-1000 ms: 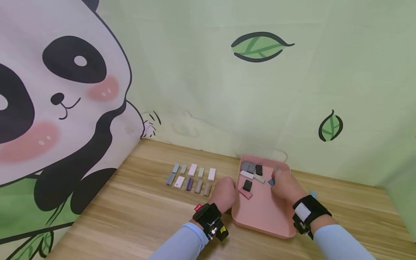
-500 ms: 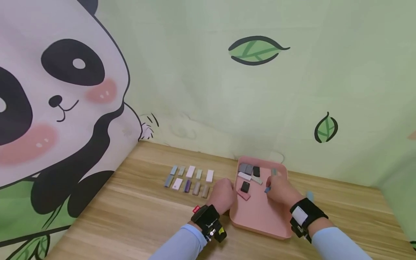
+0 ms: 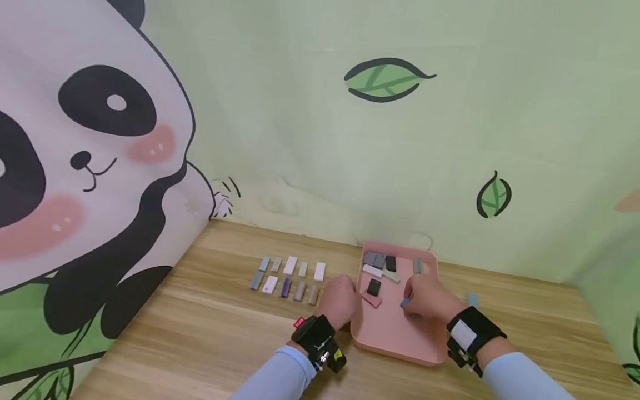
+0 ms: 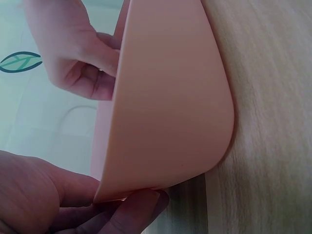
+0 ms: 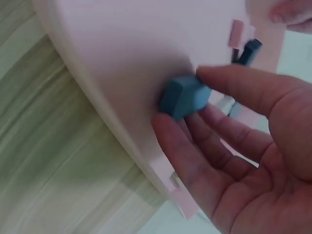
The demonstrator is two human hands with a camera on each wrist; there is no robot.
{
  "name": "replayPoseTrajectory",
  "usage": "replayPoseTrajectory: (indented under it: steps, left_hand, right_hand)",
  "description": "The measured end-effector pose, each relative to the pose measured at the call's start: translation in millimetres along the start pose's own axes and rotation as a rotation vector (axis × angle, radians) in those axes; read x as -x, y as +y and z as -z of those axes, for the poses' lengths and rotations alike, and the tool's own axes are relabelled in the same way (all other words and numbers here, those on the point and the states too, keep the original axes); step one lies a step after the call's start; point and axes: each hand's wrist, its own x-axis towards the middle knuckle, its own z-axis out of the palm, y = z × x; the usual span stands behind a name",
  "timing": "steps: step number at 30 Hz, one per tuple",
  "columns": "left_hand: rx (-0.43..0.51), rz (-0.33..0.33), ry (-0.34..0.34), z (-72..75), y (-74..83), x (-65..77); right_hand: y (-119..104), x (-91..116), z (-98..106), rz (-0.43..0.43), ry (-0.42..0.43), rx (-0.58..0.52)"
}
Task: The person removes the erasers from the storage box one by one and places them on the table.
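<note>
My left hand [image 3: 340, 303] grips the left side of a shallow pink tray [image 3: 380, 347]. The left wrist view shows its fingers and thumb pinching the tray's wall [image 4: 170, 97] near a corner. Over the tray's right part, my right hand [image 3: 434, 297] holds a small blue block [image 5: 183, 97] between thumb and fingertips. Near the back of the tray lie grey blocks [image 3: 375, 259], a black block [image 3: 390, 263], a white block [image 3: 372, 271] and a pale green one [image 3: 391, 276]. Closer in, another black block [image 3: 373, 287] lies by a pink block [image 3: 371, 299].
Left of the tray, two rows of small blocks stand on the wooden table [image 3: 210, 333], among them a purple one [image 3: 285, 288]. A grey-green block [image 3: 417, 265] is at the tray's back right. A light blue thing [image 3: 472, 300] lies right of the tray. A panda-printed backdrop [image 3: 280, 139] borders the table.
With the blue block in its fingers, my right hand has come nearer and slightly left, uncovering the grey-green block at the tray's back right. My left hand keeps its grip on the tray.
</note>
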Motion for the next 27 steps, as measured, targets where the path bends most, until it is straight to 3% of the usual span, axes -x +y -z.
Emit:
replayPoseTrajectory:
  steps: [9, 18, 27]
  left_hand:
    - [0.010, 0.018, -0.035, 1.6, -1.9, -1.5]
    - [0.015, 0.025, -0.034, 16.6, -10.8, -1.7]
    - [0.025, 0.040, -0.026, 32.3, -22.3, 0.1]
  right_hand:
    - [9, 16, 33, 0.083, 0.024, -0.160]
    - [38, 28, 78, 0.019, 0.215, -0.070]
    - [72, 29, 72, -0.123, 0.311, -0.099]
